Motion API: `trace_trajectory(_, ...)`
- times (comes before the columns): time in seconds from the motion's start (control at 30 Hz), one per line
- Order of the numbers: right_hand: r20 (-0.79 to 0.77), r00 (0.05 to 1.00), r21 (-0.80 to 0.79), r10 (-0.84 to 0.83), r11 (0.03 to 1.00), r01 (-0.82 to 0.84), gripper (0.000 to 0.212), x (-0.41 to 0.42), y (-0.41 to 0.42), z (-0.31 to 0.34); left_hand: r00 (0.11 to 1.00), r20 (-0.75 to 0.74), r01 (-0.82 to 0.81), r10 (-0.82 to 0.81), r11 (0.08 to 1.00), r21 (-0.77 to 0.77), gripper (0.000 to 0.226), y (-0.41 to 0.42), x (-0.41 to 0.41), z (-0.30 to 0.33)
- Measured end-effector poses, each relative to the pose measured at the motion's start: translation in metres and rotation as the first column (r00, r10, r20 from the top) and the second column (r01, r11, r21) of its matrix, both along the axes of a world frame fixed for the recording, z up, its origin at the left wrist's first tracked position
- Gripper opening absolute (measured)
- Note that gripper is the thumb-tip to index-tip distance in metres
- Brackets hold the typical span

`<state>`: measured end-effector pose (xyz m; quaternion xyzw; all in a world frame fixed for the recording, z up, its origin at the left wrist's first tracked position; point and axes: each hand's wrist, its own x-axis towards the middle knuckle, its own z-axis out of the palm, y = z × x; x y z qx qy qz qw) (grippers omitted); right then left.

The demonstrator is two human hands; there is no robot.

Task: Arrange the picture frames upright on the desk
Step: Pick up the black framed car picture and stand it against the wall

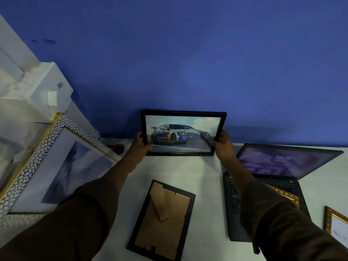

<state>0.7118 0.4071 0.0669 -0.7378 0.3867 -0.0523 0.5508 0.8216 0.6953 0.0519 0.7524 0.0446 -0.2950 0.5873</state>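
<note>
A black frame with a race-car picture [183, 132] stands upright at the back of the white desk [190, 170], close to the blue wall. My left hand [140, 144] grips its lower left edge and my right hand [223, 145] grips its lower right edge. A second black frame [162, 219] lies face down in front of it, its brown cardboard back and stand showing. A large frame with a white pebble border [54, 166] leans at the left. An ornate gold frame [288, 194] peeks from under my right sleeve, and another gold frame [335, 225] sits at the right edge.
An open black laptop [282, 166] with a lit purple screen occupies the desk's right side. White boxes [37, 91] are stacked at the back left. A small dark object [118, 147] sits behind the pebble frame near the wall.
</note>
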Motion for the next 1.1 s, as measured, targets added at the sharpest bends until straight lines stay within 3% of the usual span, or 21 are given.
trace_trajectory(0.57,-0.137,0.99,-0.045,0.017,0.999,-0.023,0.076,-0.022,0.012,-0.013,0.994,0.048,-0.094,0.094,0.996,0.001,0.084,-0.022,-0.029,0.008)
trace_trajectory(0.67,-0.086,0.995,-0.038,0.043,0.998,-0.047,0.069,-0.031,0.025,-0.012,0.994,0.039,-0.103,0.102,0.995,0.016,0.088,-0.014,-0.048,0.013)
trace_trajectory(0.87,-0.043,0.98,-0.073,0.194,0.978,-0.197,0.064,-0.039,0.069,-0.007,0.981,0.002,-0.194,0.195,0.979,0.055,0.084,0.012,-0.095,0.014)
trace_trajectory(1.1,-0.043,0.89,-0.039,0.454,0.889,-0.456,0.071,-0.033,0.124,-0.006,0.894,-0.038,-0.445,0.446,0.895,0.025,0.081,0.063,-0.161,-0.001)
